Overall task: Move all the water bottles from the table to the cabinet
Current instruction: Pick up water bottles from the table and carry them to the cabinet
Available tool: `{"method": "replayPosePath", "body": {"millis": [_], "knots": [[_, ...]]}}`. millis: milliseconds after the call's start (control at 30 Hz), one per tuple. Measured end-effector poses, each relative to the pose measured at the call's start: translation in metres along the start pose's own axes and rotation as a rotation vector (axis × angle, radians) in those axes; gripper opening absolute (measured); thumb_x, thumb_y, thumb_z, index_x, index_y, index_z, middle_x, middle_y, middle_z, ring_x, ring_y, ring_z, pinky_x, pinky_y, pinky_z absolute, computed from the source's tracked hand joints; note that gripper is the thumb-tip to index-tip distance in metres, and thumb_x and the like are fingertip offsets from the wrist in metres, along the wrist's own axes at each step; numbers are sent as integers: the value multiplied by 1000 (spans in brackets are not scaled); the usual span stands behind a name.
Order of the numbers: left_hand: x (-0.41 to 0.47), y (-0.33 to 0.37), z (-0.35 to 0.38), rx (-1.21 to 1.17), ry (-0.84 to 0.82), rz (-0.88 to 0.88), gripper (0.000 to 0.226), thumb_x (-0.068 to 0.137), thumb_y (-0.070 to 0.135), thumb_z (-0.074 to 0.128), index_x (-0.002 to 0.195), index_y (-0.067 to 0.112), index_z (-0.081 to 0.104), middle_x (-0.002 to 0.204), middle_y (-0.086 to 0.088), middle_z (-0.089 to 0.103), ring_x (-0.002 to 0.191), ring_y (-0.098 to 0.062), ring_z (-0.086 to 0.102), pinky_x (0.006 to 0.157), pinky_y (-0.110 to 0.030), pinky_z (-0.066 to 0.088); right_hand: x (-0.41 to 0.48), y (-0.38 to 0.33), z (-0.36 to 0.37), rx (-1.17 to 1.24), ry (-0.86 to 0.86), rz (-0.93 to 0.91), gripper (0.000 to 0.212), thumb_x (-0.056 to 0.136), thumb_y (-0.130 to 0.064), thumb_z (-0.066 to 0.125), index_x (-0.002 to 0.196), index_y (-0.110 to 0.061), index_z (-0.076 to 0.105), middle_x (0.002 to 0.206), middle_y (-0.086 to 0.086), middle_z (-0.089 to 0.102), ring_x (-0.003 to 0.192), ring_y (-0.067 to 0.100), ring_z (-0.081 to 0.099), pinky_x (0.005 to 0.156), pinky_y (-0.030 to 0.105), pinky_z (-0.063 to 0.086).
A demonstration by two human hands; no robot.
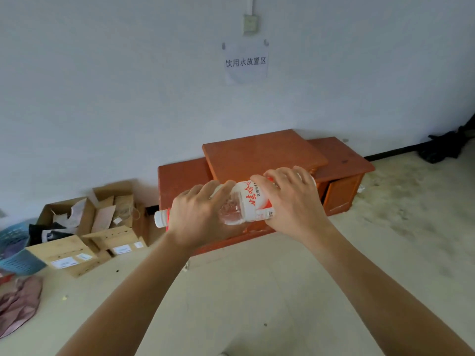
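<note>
Water bottle [246,204] horizontal in air, before my chest, above front of orange cabinet [262,152]. My left hand [198,214] wraps neck end, white cap [161,218] poking out; my right hand [290,199] grips labelled body. Looks full, so hefty; thin plastic likely dents, label slick; hold mid-body, firm not crushing

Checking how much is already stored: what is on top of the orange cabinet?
The visible top of the orange cabinet is bare. Its front edge is covered by both hands and the water bottle they hold.
</note>
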State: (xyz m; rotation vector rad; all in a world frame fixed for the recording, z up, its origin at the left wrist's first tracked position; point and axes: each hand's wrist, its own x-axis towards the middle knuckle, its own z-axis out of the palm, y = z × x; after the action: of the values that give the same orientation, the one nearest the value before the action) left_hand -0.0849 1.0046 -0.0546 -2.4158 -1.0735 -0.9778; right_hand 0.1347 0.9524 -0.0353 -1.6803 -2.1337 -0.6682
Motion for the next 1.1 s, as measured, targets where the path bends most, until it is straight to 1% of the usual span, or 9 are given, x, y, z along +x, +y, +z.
{"method": "replayPosePath", "body": {"millis": [233, 333, 467, 600, 700, 900, 967, 1033, 1100], "knots": [[111, -43, 111, -90, -65, 75, 76, 71, 76, 72, 120, 18, 69, 105, 0, 74, 79, -20, 72, 56, -33, 57, 82, 89, 73, -6, -11, 96, 91, 55, -40, 97, 133, -20, 56, 121, 10, 66, 113, 34, 63, 102, 57, 45], [150, -53, 170, -107, -110, 77, 75, 74, 77, 67, 122, 19, 68, 107, 1, 73, 81, -19, 71, 56, -34, 58, 108, 134, 124, 18, -27, 103, 94, 53, -45, 97, 133, -21, 55, 120, 9, 66, 112, 33, 64, 100, 56, 46], [209, -65, 247, -45, -213, 54, 80, 77, 84, 53, 124, 21, 66, 108, 3, 73, 84, -18, 71, 58, -31, 57, 150, 203, 195, 63, -65, 93, 99, 54, -55, 95, 135, -25, 48, 124, 6, 65, 115, 30, 62, 102, 54, 45], [267, -78, 297, 61, -285, 22, 88, 71, 90, 46, 127, 24, 63, 111, 4, 73, 89, -20, 72, 60, -33, 56, 200, 259, 246, 134, -95, 64, 94, 59, -49, 94, 136, -25, 45, 127, 7, 65, 117, 31, 61, 105, 56, 43], [315, -93, 331, 93, -310, -31, 82, 71, 85, 53, 123, 23, 62, 104, 4, 74, 81, -20, 72, 55, -32, 55, 252, 303, 284, 160, -98, 11, 91, 62, -48, 92, 137, -25, 46, 126, 6, 64, 115, 29, 61, 105, 55, 44], [356, -135, 378, 125, -334, -115, 82, 63, 82, 70, 119, 22, 63, 97, 4, 74, 71, -18, 70, 50, -28, 53, 328, 331, 348, 216, -115, -82, 91, 61, -48, 93, 136, -25, 47, 124, 6, 65, 112, 28, 62, 104, 55, 45], [365, -159, 398, 171, -363, -148, 87, 59, 88, 64, 120, 26, 64, 97, 7, 74, 72, -15, 70, 50, -26, 52, 353, 331, 379, 237, -113, -88, 93, 58, -48, 94, 135, -25, 47, 123, 6, 66, 111, 28, 63, 103, 55, 45], [371, -186, 419, 103, -370, -164, 88, 63, 91, 55, 121, 26, 64, 104, 6, 73, 77, -17, 71, 54, -28, 53, 377, 330, 400, 222, -115, -89, 92, 57, -47, 95, 134, -24, 49, 122, 6, 67, 109, 27, 64, 101, 55, 46], [374, -217, 443, 36, -356, -190, 88, 66, 90, 56, 123, 25, 65, 110, 3, 73, 84, -20, 72, 60, -30, 54, 401, 328, 420, 204, -139, -86, 91, 57, -47, 95, 133, -23, 52, 119, 5, 68, 108, 27, 64, 99, 54, 46]]}}
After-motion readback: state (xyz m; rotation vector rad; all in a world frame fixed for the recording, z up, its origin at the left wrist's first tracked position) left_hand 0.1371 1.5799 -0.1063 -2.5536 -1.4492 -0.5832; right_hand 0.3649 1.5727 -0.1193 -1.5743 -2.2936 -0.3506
